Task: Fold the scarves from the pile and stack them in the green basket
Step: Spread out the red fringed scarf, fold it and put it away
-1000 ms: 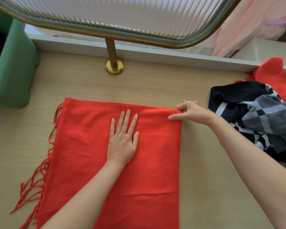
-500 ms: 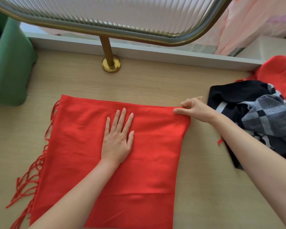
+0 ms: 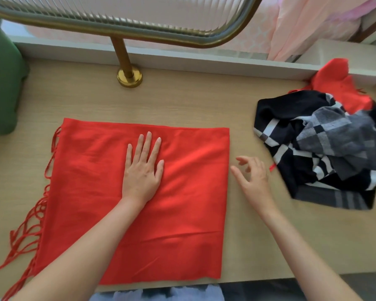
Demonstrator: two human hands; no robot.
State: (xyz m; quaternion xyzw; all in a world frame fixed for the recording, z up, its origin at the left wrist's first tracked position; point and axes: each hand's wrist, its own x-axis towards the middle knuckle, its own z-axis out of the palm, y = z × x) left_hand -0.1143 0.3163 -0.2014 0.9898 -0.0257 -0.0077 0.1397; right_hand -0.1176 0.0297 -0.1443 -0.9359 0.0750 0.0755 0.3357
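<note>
Red scarf [image 3: 182,203]: folded flat on the table [image 3: 182,101], fringe at left.
Left hand [image 3: 142,168]: fingers straight, pressing the scarf.
Right hand [image 3: 251,177]: fingers loose, holding nothing, beside scarf's right edge.
Pile [image 3: 326,148]: far right.
Green basket [image 3: 2,83]: far left.

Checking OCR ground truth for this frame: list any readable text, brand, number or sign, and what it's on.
None readable: no words, labels, brands, numbers or signs show anywhere.
Checked: red scarf, pile of scarves, green basket, table, brass-framed ribbed panel. All are plain, with no tag or print visible.
</note>
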